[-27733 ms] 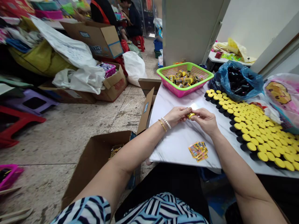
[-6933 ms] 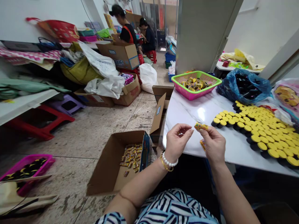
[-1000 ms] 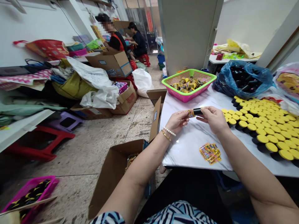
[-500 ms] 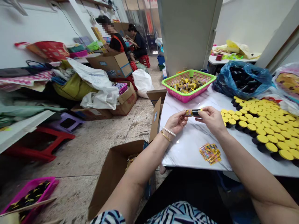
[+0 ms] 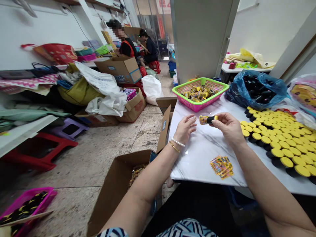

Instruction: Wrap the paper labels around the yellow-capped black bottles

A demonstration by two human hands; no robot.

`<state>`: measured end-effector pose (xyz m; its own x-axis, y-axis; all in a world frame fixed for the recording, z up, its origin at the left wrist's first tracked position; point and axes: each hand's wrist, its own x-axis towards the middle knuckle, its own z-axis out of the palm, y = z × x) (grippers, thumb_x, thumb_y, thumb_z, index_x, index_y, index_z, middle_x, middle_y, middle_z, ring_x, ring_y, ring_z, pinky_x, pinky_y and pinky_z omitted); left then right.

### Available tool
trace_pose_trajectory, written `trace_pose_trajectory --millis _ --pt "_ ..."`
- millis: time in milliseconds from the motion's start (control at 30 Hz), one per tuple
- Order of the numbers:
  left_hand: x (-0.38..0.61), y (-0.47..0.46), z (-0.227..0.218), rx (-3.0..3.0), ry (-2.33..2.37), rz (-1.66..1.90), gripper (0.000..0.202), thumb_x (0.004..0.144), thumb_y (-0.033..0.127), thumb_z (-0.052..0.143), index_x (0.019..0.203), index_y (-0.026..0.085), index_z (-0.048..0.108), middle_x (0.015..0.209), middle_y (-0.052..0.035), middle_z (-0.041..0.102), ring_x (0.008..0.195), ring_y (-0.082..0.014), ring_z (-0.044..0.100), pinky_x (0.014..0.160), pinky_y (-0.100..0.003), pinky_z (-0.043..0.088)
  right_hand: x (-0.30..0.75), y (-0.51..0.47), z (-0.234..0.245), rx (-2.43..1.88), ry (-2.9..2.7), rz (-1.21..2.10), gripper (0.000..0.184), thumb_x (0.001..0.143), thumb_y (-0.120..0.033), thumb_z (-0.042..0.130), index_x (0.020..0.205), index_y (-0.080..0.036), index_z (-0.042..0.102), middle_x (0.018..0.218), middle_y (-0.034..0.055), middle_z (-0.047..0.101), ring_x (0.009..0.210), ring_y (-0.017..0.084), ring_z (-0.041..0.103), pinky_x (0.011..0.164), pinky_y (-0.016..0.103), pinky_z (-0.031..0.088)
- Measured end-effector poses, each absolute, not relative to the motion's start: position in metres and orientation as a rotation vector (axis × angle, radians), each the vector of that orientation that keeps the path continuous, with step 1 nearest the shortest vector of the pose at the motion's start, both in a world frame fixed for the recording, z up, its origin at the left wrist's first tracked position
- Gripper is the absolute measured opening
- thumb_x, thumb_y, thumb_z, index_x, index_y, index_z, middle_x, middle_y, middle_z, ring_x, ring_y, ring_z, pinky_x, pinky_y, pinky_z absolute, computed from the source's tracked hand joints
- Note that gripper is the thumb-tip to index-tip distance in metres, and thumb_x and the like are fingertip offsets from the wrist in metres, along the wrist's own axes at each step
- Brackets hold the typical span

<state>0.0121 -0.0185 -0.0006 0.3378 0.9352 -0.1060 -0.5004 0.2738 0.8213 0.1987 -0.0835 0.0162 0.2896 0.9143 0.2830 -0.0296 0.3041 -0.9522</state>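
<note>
My right hand [image 5: 228, 126] pinches a small black cylinder [image 5: 208, 119] by its yellow-capped end, above the table. A printed yellow sleeve covers the cylinder's other end, which points at my left hand [image 5: 185, 130]. That hand is empty, its fingers loosely apart, just short of the sleeve. Below them on the marbled table [image 5: 195, 158] lies a small pile of flat printed yellow sleeves [image 5: 221, 167]. To the right, many black cylinders with yellow caps [image 5: 283, 138] stand upright in close rows.
A green-and-pink basket [image 5: 195, 107] of yellow-wrapped pieces stands at the table's back. Behind the rows sits a blue bag [image 5: 230, 93] of black pieces. An open cardboard box [image 5: 106, 191] is on the floor at my left. Two people sit working farther off.
My left hand has let go of the sleeved end and moved slightly left, its fingers opening. The cylinder stays in my right hand, which has shifted a little right.
</note>
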Motion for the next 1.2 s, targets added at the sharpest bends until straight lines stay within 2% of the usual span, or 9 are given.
trace_pose_trajectory --millis 100,167,300,500,633,800,967,1100,1200 --pt "0.009 -0.021 0.003 0.871 0.51 0.949 0.07 0.07 0.034 0.094 0.132 0.025 0.064 0.113 -0.0069 0.071 0.089 -0.0176 0.072 0.078 -0.032 0.059 0.2 -0.086 0.02 -1.026 -1.141 0.825 0.037 0.072 -0.037 0.092 0.098 -0.023 0.071 0.095 0.0022 0.076 0.088 0.019 0.074 0.09 0.039 0.065" --pt "0.009 -0.021 0.004 0.936 0.432 0.865 0.067 0.07 0.035 0.094 0.13 0.023 0.067 0.111 -0.0081 0.072 0.091 -0.0204 0.073 0.081 -0.036 0.059 0.2 -0.087 0.02 -1.018 -1.197 0.834 0.038 0.073 -0.036 0.091 0.104 -0.023 0.073 0.102 0.0039 0.077 0.096 0.021 0.075 0.094 0.04 0.063" --pt "0.011 -0.02 -0.002 1.033 0.422 0.88 0.052 0.065 0.035 0.096 0.106 0.014 0.074 0.09 -0.0054 0.072 0.075 -0.0152 0.07 0.071 -0.03 0.055 0.198 -0.086 0.012 -1.041 -1.36 0.72 0.04 0.077 -0.036 0.088 0.113 -0.024 0.076 0.111 0.006 0.076 0.1 0.022 0.074 0.096 0.041 0.063" --pt "0.01 -0.019 -0.004 1.15 0.446 0.896 0.049 0.066 0.038 0.095 0.102 0.011 0.075 0.072 -0.0019 0.069 0.062 -0.0109 0.062 0.058 -0.025 0.045 0.202 -0.082 0.002 -1.04 -1.503 0.671 0.043 0.081 -0.037 0.086 0.121 -0.028 0.076 0.111 0.0059 0.075 0.097 0.021 0.073 0.09 0.041 0.064" --pt "0.008 -0.018 -0.005 1.183 0.453 0.893 0.051 0.064 0.04 0.096 0.1 0.011 0.076 0.075 -0.0024 0.07 0.063 -0.0102 0.061 0.06 -0.025 0.045 0.203 -0.08 -0.002 -0.996 -1.468 0.636 0.031 0.078 -0.035 0.089 0.108 -0.028 0.081 0.108 0.0055 0.076 0.1 0.023 0.072 0.092 0.041 0.062" --pt "0.008 -0.016 -0.008 1.146 0.494 0.79 0.055 0.064 0.051 0.095 0.092 0.009 0.074 0.07 -0.0046 0.07 0.059 -0.0099 0.06 0.058 -0.023 0.043 0.197 -0.078 -0.008 -1.042 -1.395 0.792 0.035 0.08 -0.041 0.086 0.108 -0.023 0.076 0.095 0.0037 0.077 0.081 0.017 0.071 0.08 0.037 0.063" --pt "0.004 -0.014 -0.007 1.004 0.495 0.78 0.059 0.068 0.055 0.092 0.106 0.013 0.074 0.1 -0.0112 0.076 0.073 -0.0123 0.068 0.065 -0.024 0.05 0.199 -0.078 -0.007 -1.023 -1.363 0.759 0.037 0.077 -0.038 0.087 0.107 -0.023 0.071 0.097 0.0029 0.077 0.088 0.017 0.073 0.086 0.034 0.063" --pt "0.005 -0.013 -0.007 1.02 0.546 0.847 0.058 0.06 0.048 0.097 0.099 0.012 0.074 0.088 -0.0071 0.074 0.067 -0.0106 0.064 0.065 -0.025 0.048 0.204 -0.079 -0.009 -1.076 -1.467 0.619 0.033 0.08 -0.035 0.084 0.11 -0.025 0.074 0.108 0.0039 0.074 0.093 0.018 0.073 0.092 0.038 0.063" --pt "0.009 -0.013 -0.01 1.097 0.551 0.896 0.051 0.061 0.043 0.097 0.092 0.01 0.074 0.077 -0.0036 0.07 0.062 -0.0086 0.06 0.063 -0.024 0.045 0.205 -0.079 -0.009 -1.114 -1.5 0.567 0.033 0.081 -0.036 0.083 0.11 -0.025 0.075 0.11 0.0046 0.074 0.095 0.02 0.074 0.095 0.04 0.064"
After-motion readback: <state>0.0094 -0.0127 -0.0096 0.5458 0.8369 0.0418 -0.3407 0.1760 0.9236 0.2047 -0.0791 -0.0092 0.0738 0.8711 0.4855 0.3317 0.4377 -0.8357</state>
